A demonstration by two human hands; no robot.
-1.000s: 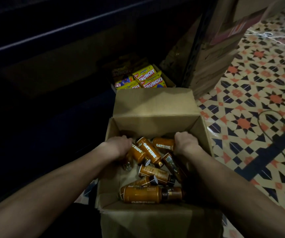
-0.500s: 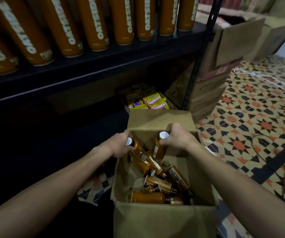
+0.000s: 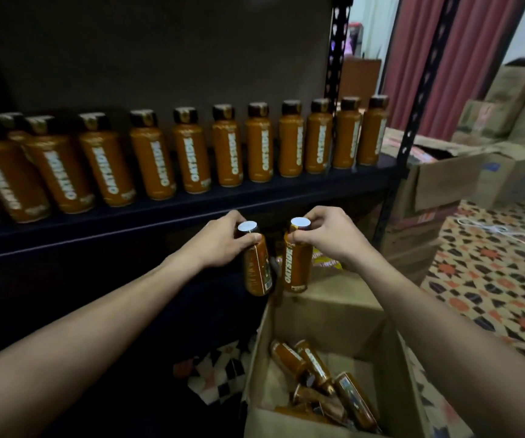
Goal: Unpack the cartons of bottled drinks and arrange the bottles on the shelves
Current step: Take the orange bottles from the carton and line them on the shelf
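My left hand (image 3: 220, 245) grips the neck of an orange Oatside bottle (image 3: 257, 270), and my right hand (image 3: 327, 238) grips the neck of a second one (image 3: 297, 267). Both bottles hang upright side by side, just below the front edge of the dark shelf (image 3: 191, 207) and above the open carton (image 3: 327, 314). Several more bottles (image 3: 321, 377) lie loose in the carton's bottom. A long row of the same bottles (image 3: 226, 147) stands upright on the shelf.
A black perforated upright (image 3: 413, 121) of the rack stands at the right. Stacked cardboard boxes (image 3: 438, 197) fill the space behind it, on a patterned tile floor (image 3: 492, 279). Yellow snack packs (image 3: 327, 262) peek out behind the held bottles. A red curtain (image 3: 444, 52) hangs at the back.
Both hands took a bottle each from the carton and lifted them up to shelf height. My view rose from the carton to the shelf row.
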